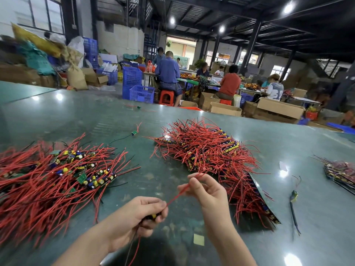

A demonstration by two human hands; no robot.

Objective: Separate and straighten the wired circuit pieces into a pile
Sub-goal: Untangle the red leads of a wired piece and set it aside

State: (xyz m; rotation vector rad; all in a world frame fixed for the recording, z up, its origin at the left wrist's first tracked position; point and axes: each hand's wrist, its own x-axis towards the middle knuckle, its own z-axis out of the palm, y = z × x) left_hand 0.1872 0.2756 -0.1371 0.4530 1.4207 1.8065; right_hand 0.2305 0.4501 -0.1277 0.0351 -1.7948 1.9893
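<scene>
Held piece: one wired circuit piece (pixel 153 216), above the near table edge, between both hands.
Left hand (pixel 134 217): fingers curled tight round the board end; two wires, one red and one dark, hang below the fist.
Right hand (pixel 205 191): thumb and forefinger pinch the red wire (pixel 177 195), which runs taut between the hands.
Piles: two big ones, the left pile (pixel 57 181) loose and spread, the middle pile (pixel 207 150) tangled; a third small stack (pixel 340 171) far right.
Strays: three single pieces lie apart on the green table (pixel 76 116).
</scene>
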